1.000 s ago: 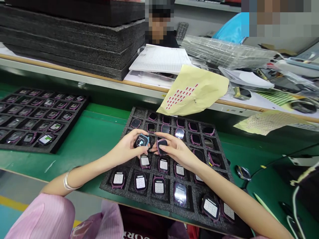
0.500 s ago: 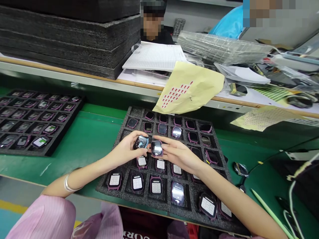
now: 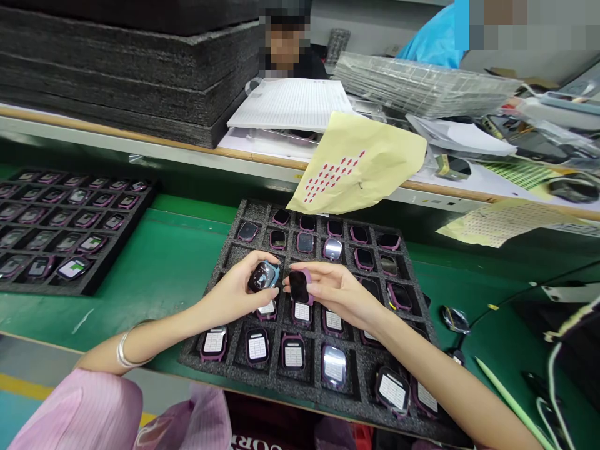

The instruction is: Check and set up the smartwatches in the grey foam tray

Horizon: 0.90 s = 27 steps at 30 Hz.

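My left hand (image 3: 241, 284) is closed around a blue-cased smartwatch (image 3: 265, 275) whose lit screen shows a dial. Beside it, my right hand (image 3: 340, 289) grips a purple-cased smartwatch (image 3: 299, 286) by its edges; that screen is dark. The two watches are close together but apart. Both hands are over a black foam tray (image 3: 234, 262) with square pockets. Purple watches fill many pockets. In the near rows, a watch (image 3: 257, 345) and its neighbours show white keypad-like screens, while a far-row watch (image 3: 334, 228) is dark. My forearms hide some pockets.
Another foam tray of watches (image 3: 87, 281) lies at left on the green table (image 3: 173, 250). Stacked black foam (image 3: 201, 81), papers (image 3: 290, 106) and a hanging yellow sheet (image 3: 360, 162) are on the shelf. A cabled watch-like device (image 3: 454, 319) and a green stick (image 3: 506, 394) lie right. A person sits opposite.
My right hand has turned the purple watch, so its bright screen glare is gone and the face looks black. The blue watch has shifted and tilted slightly in my left hand.
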Each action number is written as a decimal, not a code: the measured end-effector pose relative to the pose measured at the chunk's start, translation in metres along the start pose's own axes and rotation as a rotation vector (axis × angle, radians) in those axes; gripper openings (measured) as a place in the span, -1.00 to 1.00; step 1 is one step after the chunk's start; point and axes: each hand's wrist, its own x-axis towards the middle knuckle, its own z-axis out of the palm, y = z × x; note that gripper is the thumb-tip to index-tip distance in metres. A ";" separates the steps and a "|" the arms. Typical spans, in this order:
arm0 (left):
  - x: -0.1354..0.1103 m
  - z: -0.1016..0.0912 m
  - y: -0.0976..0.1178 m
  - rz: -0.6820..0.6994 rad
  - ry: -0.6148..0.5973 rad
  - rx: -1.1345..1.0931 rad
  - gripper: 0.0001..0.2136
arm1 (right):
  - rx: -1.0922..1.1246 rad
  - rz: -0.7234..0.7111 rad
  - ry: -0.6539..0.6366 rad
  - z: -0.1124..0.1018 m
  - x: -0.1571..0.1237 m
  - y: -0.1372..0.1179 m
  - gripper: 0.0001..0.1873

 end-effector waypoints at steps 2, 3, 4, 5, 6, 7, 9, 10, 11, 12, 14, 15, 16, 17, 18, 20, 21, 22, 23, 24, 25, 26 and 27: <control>-0.001 0.001 -0.001 0.024 0.004 0.037 -0.65 | 0.015 0.006 -0.004 0.001 -0.001 -0.001 -0.55; -0.001 0.001 -0.001 0.036 0.009 0.060 -0.65 | 0.021 0.003 0.002 0.001 -0.001 -0.001 -0.54; -0.001 0.001 -0.001 0.045 0.018 0.089 -0.66 | 0.024 0.000 0.012 0.001 -0.001 -0.001 -0.55; -0.001 0.001 -0.001 0.051 0.027 0.123 -0.67 | 0.026 -0.001 0.021 0.001 -0.001 -0.001 -0.55; -0.002 0.001 -0.001 0.052 0.034 0.160 -0.68 | 0.028 -0.001 0.030 0.002 -0.001 -0.001 -0.57; -0.002 0.001 -0.001 0.050 0.034 0.194 -0.69 | 0.029 0.001 0.040 0.002 -0.001 -0.001 -0.59; -0.002 0.001 -0.001 0.037 0.005 0.233 -0.69 | 0.020 0.000 0.066 0.003 -0.001 -0.001 -0.63; -0.002 0.001 -0.001 0.032 -0.018 0.233 -0.69 | 0.008 -0.005 0.084 0.004 -0.001 0.000 -0.65; -0.002 0.001 0.000 0.028 -0.032 0.227 -0.69 | -0.008 -0.013 0.103 0.006 -0.002 0.000 -0.66; -0.002 0.001 0.000 0.027 -0.035 0.219 -0.69 | -0.027 -0.023 0.119 0.007 -0.002 0.000 -0.66; -0.002 0.001 0.000 0.037 -0.009 0.206 -0.68 | -0.064 -0.041 0.136 0.010 -0.003 -0.001 -0.64; -0.003 0.001 0.000 0.049 0.010 0.204 -0.68 | -0.077 -0.048 0.135 0.011 -0.004 -0.002 -0.63; -0.003 0.000 0.001 0.059 0.020 0.203 -0.67 | -0.089 -0.055 0.128 0.011 -0.004 -0.003 -0.62; -0.003 0.000 0.001 0.065 0.016 0.202 -0.67 | -0.102 -0.063 0.119 0.012 -0.005 -0.003 -0.61; -0.003 -0.001 0.002 0.066 0.000 0.200 -0.67 | -0.116 -0.071 0.112 0.012 -0.006 -0.004 -0.60; -0.004 -0.002 0.004 0.059 -0.029 0.201 -0.67 | -0.143 -0.086 0.104 0.011 -0.007 -0.005 -0.61; -0.004 -0.002 0.004 0.056 -0.032 0.203 -0.67 | -0.152 -0.091 0.101 0.011 -0.008 -0.005 -0.62; -0.005 -0.002 0.005 0.053 -0.025 0.205 -0.67 | -0.157 -0.092 0.096 0.011 -0.008 -0.005 -0.63; -0.005 -0.002 0.005 0.053 -0.017 0.211 -0.68 | -0.159 -0.091 0.091 0.010 -0.008 -0.005 -0.63; -0.006 -0.002 0.006 0.053 -0.014 0.214 -0.68 | -0.161 -0.090 0.086 0.010 -0.009 -0.006 -0.63; -0.006 -0.002 0.006 0.052 -0.020 0.213 -0.68 | -0.164 -0.089 0.083 0.010 -0.009 -0.006 -0.62; -0.006 -0.001 0.006 0.048 -0.036 0.205 -0.68 | -0.170 -0.087 0.082 0.010 -0.009 -0.006 -0.62; -0.007 -0.001 0.006 0.043 -0.051 0.192 -0.67 | -0.174 -0.085 0.083 0.010 -0.009 -0.006 -0.62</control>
